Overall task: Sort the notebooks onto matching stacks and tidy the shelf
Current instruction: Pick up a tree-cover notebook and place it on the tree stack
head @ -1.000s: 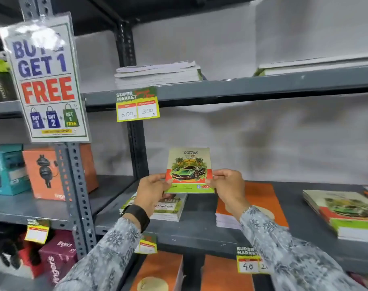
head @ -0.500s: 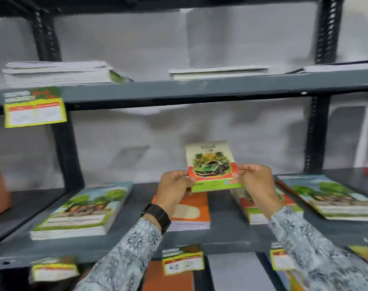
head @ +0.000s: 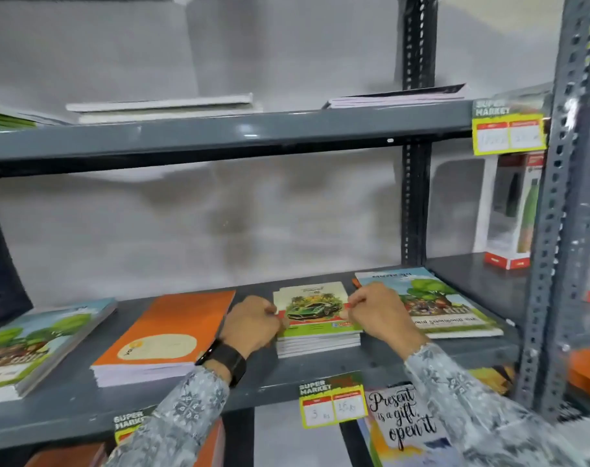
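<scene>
Two hands are at the middle shelf (head: 320,369), one on each side of the car notebook (head: 312,306). The left hand (head: 253,323) has its fingers curled in and pinches the left edge of that notebook. The right hand (head: 378,311) is curled too and pinches the right edge. The car notebook lies flat on top of a small pile of car notebooks (head: 317,343) that look the same. How many are in the pile is too hard to count.

There are four piles on this shelf. At the far left is a tree notebook pile (head: 34,345), sticking out over the near edge. Next comes an orange notebook pile (head: 172,332), just left of the left hand. Then comes the car pile, in the middle. To the right is a second tree notebook pile (head: 435,301), partly hidden behind the right hand.

On the top shelf (head: 219,136) lie three flat piles of thin books, blurry. Three yellow price tags show: one (head: 509,133) on the top shelf at the right, one (head: 332,404) under the car pile, and one (head: 128,424) half hidden by the left sleeve. A dark watch (head: 224,360) is on the left wrist.
</scene>
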